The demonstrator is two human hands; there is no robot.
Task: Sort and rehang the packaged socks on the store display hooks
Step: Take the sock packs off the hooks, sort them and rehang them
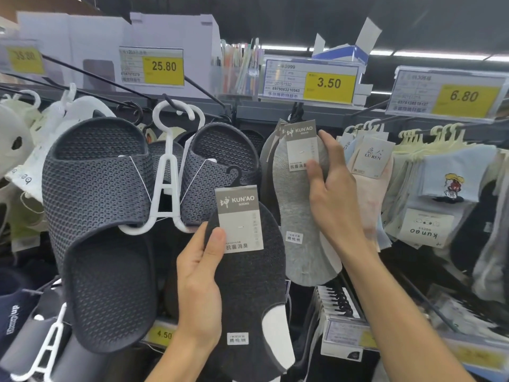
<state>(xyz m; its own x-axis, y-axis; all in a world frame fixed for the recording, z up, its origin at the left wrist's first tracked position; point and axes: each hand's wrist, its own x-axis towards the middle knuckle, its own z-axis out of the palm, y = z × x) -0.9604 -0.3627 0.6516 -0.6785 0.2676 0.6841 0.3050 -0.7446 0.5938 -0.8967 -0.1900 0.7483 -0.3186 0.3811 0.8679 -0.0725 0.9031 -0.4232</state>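
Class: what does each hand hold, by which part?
Left hand holds the dark sock pack, thumb on its label; right hand grips the grey sock pack at its label.

Two hands show, the left hand and the right hand. Each has a bare forearm that runs to the lower edge. The thumb nails are short.

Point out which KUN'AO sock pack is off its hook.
The dark charcoal sock pack in the left hand; its black hanger is free, while the light grey pack hangs from a display hook.
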